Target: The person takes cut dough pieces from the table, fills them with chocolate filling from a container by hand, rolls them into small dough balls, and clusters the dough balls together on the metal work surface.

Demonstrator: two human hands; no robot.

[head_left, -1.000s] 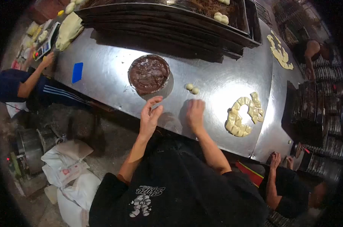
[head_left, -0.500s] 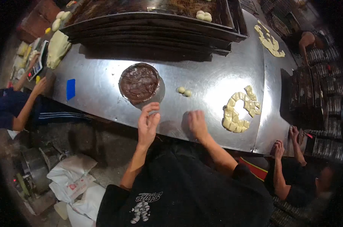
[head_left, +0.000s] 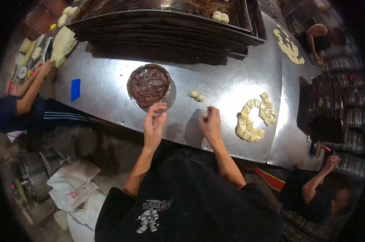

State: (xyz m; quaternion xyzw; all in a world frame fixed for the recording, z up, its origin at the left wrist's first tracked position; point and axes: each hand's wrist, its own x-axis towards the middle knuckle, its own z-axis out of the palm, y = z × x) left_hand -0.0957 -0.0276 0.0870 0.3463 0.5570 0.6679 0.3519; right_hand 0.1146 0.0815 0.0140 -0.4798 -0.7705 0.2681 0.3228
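A flat blue rectangle (head_left: pixel 75 90) lies on a silver metal tabletop (head_left: pixel 106 86) at left, near a co-worker (head_left: pixel 7 115) in a dark top and white-striped trousers. White sacks printed in red (head_left: pixel 73 191) slump beside a grey cylindrical metal vessel (head_left: pixel 36 173); dark metal trays (head_left: pixel 322 94) stand stacked at right.

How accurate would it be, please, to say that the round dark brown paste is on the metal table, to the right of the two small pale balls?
Not quite: the head view shows the round dark brown paste to the left of the two small pale balls, on the metal table.
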